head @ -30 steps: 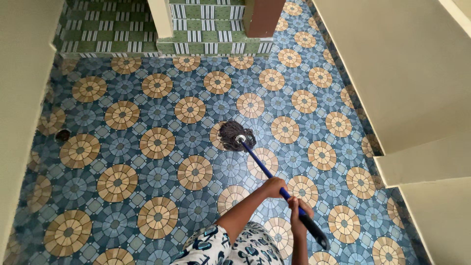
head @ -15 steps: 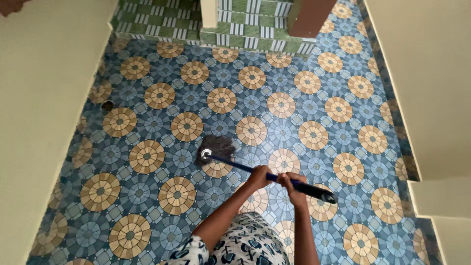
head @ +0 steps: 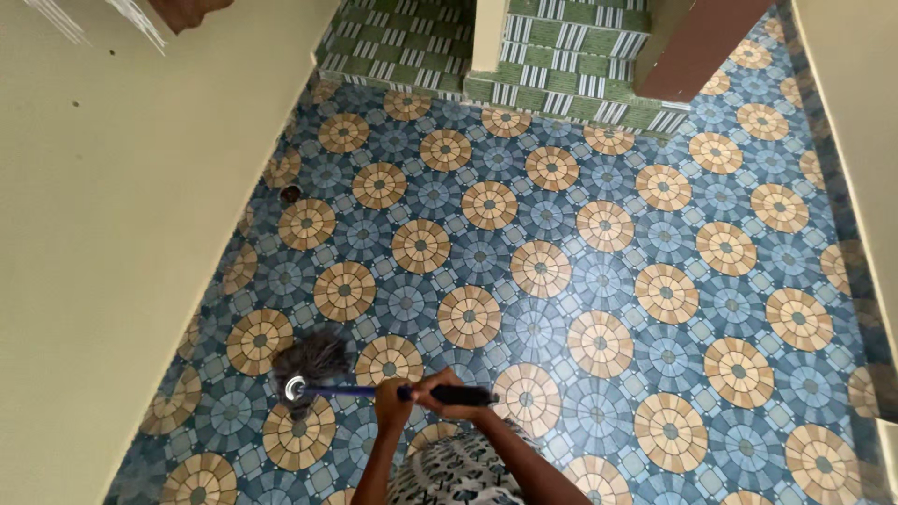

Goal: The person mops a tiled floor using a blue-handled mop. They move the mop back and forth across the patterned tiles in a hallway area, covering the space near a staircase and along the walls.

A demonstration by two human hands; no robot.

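— Blue is the mop handle, and it lies almost level across the lower part of the view. Where is it against the hands?

— Both hands are on it. The left hand is closed around the blue part, nearer to the head. The right hand is closed around the handle just beside it, where the black grip begins — the two hands nearly touch.

— How are the arms?

— Both forearms come up from the bottom edge, above the patterned cloth of the person, and the wrists bend toward the left.

— And which way does the mop point?

— Its long axis runs left to right. The grey mop head is at the left end, on the tiled floor, near the cream wall; the black grip points to the right. The green striped steps are well apart, at the top.
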